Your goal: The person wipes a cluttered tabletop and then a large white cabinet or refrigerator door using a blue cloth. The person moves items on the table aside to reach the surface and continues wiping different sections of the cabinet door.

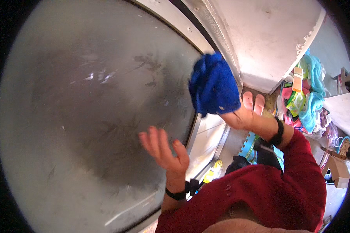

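A blue cloth [214, 86] covers the fingers of my right hand [237, 118], which holds it near the edge of a large glass pane [84, 122]. The cloth hides those fingers, and whether it touches the pane I cannot tell. Lower down, my left hand [166, 150] is raised before the glass with its fingers apart and nothing in it. Dull grey smudges and streaks mark the pane, and a few bright glints show on it. A pale frame [202, 43] with a dark seal borders the glass.
Pink slippers [253, 102] stand on the floor beside a whitish panel [259, 40] with chipped edges. Farther right lies a pile with a turquoise cloth [311, 110] and plastic bags. An open cardboard box [337, 171] is at the right; a blue foam mat [248, 147] lies near my legs.
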`<state>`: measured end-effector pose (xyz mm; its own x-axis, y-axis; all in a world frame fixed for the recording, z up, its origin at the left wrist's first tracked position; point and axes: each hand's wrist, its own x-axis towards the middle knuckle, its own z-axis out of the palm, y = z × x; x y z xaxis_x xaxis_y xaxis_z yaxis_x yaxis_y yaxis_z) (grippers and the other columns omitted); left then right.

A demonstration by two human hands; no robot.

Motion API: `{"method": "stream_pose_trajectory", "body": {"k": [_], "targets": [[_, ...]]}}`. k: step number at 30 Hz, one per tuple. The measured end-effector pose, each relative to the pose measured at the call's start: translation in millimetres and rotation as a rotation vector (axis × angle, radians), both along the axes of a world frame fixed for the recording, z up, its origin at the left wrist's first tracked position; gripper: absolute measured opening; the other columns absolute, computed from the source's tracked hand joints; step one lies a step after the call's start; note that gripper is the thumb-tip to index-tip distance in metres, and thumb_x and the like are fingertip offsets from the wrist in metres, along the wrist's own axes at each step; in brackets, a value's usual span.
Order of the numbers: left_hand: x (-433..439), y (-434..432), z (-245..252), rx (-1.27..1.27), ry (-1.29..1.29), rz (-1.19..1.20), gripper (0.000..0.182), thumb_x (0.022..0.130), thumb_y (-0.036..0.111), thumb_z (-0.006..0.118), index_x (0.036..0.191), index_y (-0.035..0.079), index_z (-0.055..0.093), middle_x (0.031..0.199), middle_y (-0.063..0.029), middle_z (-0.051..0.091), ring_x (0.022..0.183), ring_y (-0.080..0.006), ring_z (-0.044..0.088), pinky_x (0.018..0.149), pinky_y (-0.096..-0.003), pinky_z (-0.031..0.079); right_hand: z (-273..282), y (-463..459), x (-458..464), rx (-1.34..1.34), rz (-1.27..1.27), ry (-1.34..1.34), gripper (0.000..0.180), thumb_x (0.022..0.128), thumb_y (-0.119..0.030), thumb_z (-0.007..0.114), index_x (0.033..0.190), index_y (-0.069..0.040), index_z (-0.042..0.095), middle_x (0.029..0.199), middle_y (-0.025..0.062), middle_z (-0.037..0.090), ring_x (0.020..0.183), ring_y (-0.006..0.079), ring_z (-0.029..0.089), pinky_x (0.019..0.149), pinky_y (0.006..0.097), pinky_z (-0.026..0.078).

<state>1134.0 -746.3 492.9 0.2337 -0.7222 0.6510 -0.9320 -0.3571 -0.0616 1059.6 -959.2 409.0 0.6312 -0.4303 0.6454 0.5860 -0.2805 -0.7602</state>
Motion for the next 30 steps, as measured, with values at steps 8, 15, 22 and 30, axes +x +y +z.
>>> {"method": "stream_pose_trajectory", "body": {"k": [8,15,22,30], "targets": [[16,-13,103,0.294,-0.327,0.668,0.060,0.087,0.016,0.055,0.141,0.001,0.035,0.154,-0.0204,0.018,0.141,-0.0439,0.014,0.109,-0.0571,0.014,75,-8,130,0.062,-0.442,-0.245,0.058,0.076,-0.025,0.067,0.128,-0.006,0.052,0.135,0.0245,0.044,0.131,0.0424,0.034,0.115,0.0510,0.014],[18,12,105,0.128,-0.254,0.342,0.069,0.088,0.021,0.056,0.145,-0.001,0.023,0.153,-0.0198,0.021,0.140,-0.0426,0.019,0.109,-0.0561,0.017,116,72,97,-0.662,-0.317,-0.151,0.048,0.074,-0.016,0.064,0.121,-0.006,0.058,0.140,0.0199,0.039,0.135,0.0373,0.029,0.107,0.0530,0.028],[4,26,117,-0.028,-0.237,0.293,0.063,0.093,0.019,0.047,0.144,-0.006,0.019,0.151,-0.0258,0.019,0.139,-0.0448,0.020,0.110,-0.0546,0.020,184,-4,146,-0.163,-0.648,-0.314,0.022,0.072,-0.009,0.058,0.093,-0.004,0.062,0.114,0.0222,0.055,0.105,0.0421,0.050,0.090,0.0541,0.037],[-1,60,135,-0.196,-0.202,0.230,0.062,0.094,0.026,0.048,0.142,-0.008,0.026,0.150,-0.0310,0.015,0.139,-0.0466,0.017,0.111,-0.0533,0.019,173,93,100,-0.859,-0.288,-0.525,0.041,0.079,-0.025,0.062,0.118,-0.010,0.059,0.120,0.0152,0.058,0.118,0.0344,0.051,0.101,0.0525,0.036]]}}
